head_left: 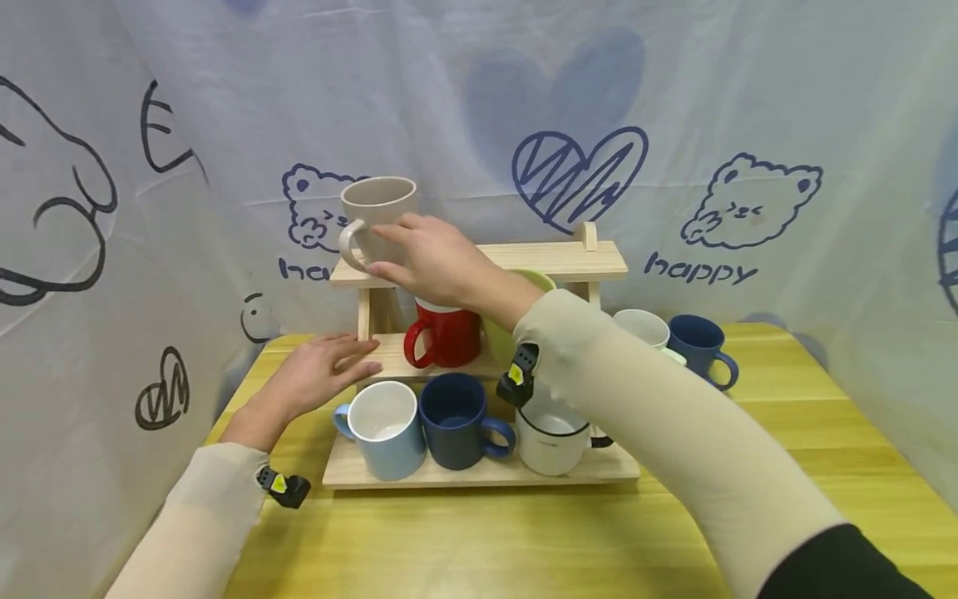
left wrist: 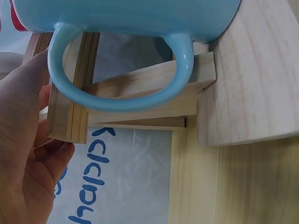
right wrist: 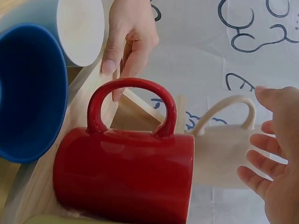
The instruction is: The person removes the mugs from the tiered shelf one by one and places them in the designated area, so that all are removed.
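A beige mug (head_left: 374, 215) stands on the left end of the top shelf (head_left: 554, 259) of a wooden rack, its handle toward the left front. My right hand (head_left: 441, 258) is at the mug's right side, fingers loosely spread and overlapping its wall in the right wrist view. At the left, my left hand (head_left: 318, 374) grips the end of the middle shelf (left wrist: 65, 121), thumb above and fingers curled below. A red mug (head_left: 456, 337) sits on that shelf beside a light green mug (head_left: 497, 341), partly hidden by my right arm.
On the bottom shelf stand a light blue mug (head_left: 389, 453), a dark blue mug (head_left: 452, 445) and a white mug with a black rim (head_left: 550, 453). Behind the rack's right side, a white mug (head_left: 639, 329) and another dark blue mug (head_left: 696, 345) stand on the table (head_left: 823, 433).
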`<state>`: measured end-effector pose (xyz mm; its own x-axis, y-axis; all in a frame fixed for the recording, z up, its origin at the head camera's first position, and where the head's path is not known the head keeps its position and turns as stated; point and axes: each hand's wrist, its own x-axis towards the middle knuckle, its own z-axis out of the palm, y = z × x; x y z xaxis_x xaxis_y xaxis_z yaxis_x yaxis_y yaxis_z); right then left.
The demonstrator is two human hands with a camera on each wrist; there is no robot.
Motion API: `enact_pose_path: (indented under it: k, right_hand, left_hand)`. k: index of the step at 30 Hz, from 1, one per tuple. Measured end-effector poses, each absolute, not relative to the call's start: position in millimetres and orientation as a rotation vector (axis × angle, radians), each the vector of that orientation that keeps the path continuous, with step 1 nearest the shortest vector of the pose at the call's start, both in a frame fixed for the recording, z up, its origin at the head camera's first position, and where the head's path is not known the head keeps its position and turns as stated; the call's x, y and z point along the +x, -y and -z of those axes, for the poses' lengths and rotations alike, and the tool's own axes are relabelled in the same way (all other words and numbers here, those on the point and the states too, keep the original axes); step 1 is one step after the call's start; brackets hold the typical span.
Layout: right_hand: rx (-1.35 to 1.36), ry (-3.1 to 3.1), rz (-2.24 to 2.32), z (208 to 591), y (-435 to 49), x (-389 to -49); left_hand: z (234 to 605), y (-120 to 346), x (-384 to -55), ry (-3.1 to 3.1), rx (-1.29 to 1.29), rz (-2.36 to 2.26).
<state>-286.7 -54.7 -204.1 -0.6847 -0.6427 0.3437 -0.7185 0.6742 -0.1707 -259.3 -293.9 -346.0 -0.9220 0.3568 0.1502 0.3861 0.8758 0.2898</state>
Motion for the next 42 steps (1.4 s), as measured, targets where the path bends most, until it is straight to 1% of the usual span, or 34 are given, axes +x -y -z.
enact_pose_path:
  k: [9,15,28,33,42]
  right_hand:
    - [1.134,2.530,-0.278,198.2,69.9,-289.9]
    - [1.110,2.563,-0.174,194.6,79.7,-289.7]
    - [1.103,2.530,-0.148,195.9,84.4,-289.8]
    - [1.060,2.479,-0.205,196.3,80.5,-289.0]
    - [0.877,2.497,-0.299,199.0,77.5,-289.0]
  left_hand:
    - [346.9,288.4,-259.4,2.947,-0.577,0.496]
    - [345.5,286.2,-258.8,2.943,-0.586,0.492]
    - [346.6,289.1,-256.1,2.959,-0.558,0.493]
    - [345.6,290.1,-256.8,2.966,-0.554,0.485]
    - [346.9,291.2,-258.9,2.974,-0.548,0.475]
